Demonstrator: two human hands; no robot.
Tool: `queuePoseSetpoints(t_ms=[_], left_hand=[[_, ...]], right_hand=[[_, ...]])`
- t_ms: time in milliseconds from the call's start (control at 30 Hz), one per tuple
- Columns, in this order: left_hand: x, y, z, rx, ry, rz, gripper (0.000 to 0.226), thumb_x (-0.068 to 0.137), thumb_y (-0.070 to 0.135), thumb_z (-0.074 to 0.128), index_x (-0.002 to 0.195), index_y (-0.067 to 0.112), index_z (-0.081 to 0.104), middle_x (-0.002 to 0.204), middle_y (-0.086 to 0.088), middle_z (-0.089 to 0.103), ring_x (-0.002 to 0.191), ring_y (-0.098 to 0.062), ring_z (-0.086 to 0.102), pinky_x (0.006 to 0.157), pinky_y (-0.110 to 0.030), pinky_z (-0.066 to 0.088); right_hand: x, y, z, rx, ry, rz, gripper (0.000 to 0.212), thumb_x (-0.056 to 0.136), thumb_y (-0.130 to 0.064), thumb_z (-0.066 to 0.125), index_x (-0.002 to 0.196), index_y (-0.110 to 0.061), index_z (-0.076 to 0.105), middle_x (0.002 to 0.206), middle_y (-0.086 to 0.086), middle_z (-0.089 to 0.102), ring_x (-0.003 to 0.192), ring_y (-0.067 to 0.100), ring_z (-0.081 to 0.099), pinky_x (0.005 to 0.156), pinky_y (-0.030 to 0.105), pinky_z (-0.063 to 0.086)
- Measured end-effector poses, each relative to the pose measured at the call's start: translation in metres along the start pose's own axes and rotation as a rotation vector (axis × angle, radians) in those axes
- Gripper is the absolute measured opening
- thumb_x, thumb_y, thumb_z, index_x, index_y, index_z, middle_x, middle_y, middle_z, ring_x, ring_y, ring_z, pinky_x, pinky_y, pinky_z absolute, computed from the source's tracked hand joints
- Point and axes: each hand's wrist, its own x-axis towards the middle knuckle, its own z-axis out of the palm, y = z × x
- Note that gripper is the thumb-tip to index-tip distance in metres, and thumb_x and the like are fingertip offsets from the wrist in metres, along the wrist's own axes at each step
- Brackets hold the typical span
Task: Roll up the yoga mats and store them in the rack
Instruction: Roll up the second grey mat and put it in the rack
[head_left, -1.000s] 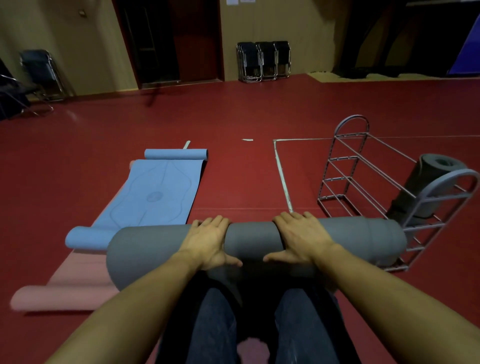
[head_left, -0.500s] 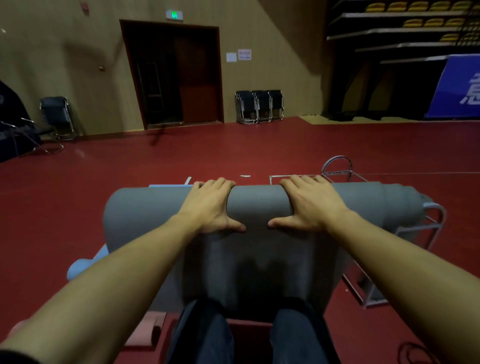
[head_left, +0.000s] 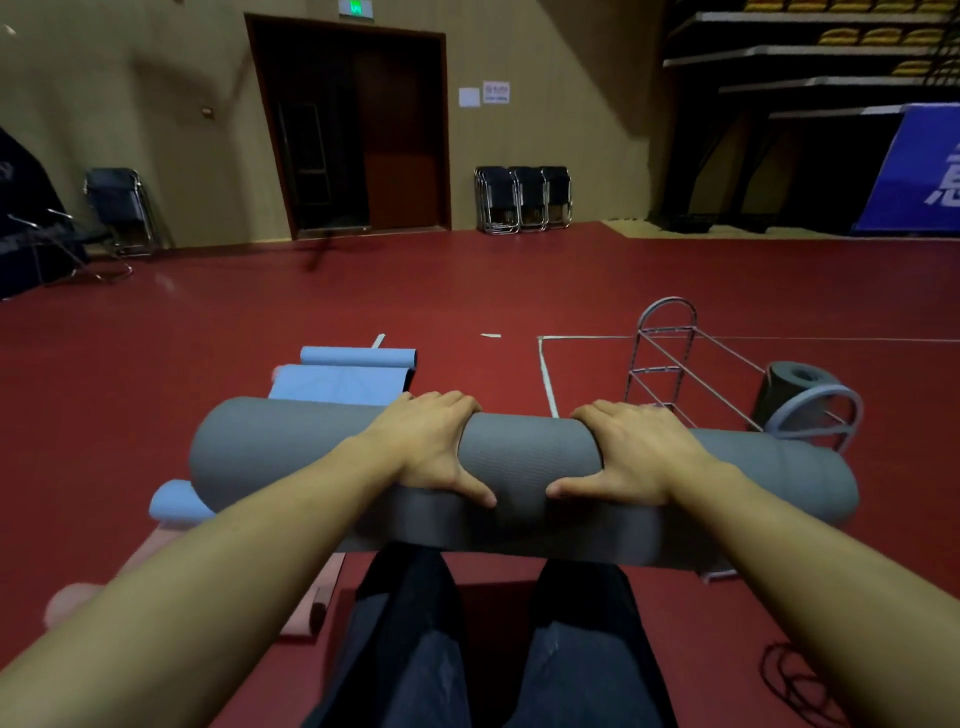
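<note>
A thick grey rolled yoga mat (head_left: 530, 457) is held crosswise in front of me above my legs. My left hand (head_left: 426, 447) grips it left of centre, fingers over the top and thumb beneath. My right hand (head_left: 628, 452) grips it the same way right of centre. A short loose flap hangs under the roll. The grey wire rack (head_left: 675, 364) stands on the floor at the right, with another grey rolled mat (head_left: 789, 389) leaning in it. A blue mat (head_left: 343, 382) lies partly unrolled beyond the roll, over a pink mat (head_left: 306, 613).
The red floor (head_left: 208, 364) stretches to a tan wall with a dark doorway (head_left: 358, 130). Folded chairs (head_left: 522, 200) stand against the wall, another chair (head_left: 122, 208) at the left. A dark cable (head_left: 800, 680) coils on the floor at the lower right.
The grey roll has come off the floor in both hands, and its hanging flap has shortened. The view has tilted up toward the wall, then slightly down.
</note>
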Motion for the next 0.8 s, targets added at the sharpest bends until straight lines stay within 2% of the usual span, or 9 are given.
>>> queuePoseSetpoints(t_ms=[300,433,667,800], left_hand=[[-0.046,0.016,0.048,-0.053,-0.241,-0.015,0.101,0.045,0.099,0.064,0.115,0.027,0.051,0.112,0.008,0.057,0.105,-0.022,0.059,0.09,-0.045,0.051],[-0.055,0.025,0.072,-0.098,-0.331,0.008,0.114,0.047,0.095,0.069,0.138,0.028,0.047,0.128,0.007,0.056,0.117,-0.021,0.057,0.099,-0.042,0.048],[-0.064,0.029,0.09,-0.122,-0.386,0.012,0.117,0.051,0.093,0.071,0.143,0.026,0.044,0.131,0.005,0.055,0.118,-0.022,0.056,0.097,-0.039,0.047],[-0.065,0.029,0.083,-0.117,-0.388,0.035,0.109,0.051,0.093,0.071,0.136,0.03,0.049,0.124,0.006,0.058,0.113,-0.02,0.058,0.094,-0.039,0.049]], right_hand=[[-0.044,-0.03,0.043,0.146,-0.24,-0.004,0.1,0.057,-0.108,0.037,0.123,-0.035,0.054,0.123,-0.012,0.065,0.11,0.02,0.064,0.087,0.041,0.05],[-0.065,-0.04,0.068,0.199,-0.339,0.01,0.102,0.058,-0.107,0.04,0.129,-0.035,0.053,0.128,-0.011,0.064,0.113,0.02,0.063,0.089,0.04,0.049],[-0.075,-0.048,0.085,0.262,-0.37,0.008,0.104,0.055,-0.108,0.04,0.127,-0.034,0.054,0.126,-0.011,0.066,0.111,0.019,0.064,0.093,0.041,0.051],[-0.072,-0.048,0.08,0.287,-0.404,-0.007,0.102,0.055,-0.107,0.043,0.125,-0.034,0.057,0.12,-0.011,0.067,0.106,0.018,0.065,0.092,0.041,0.052]])
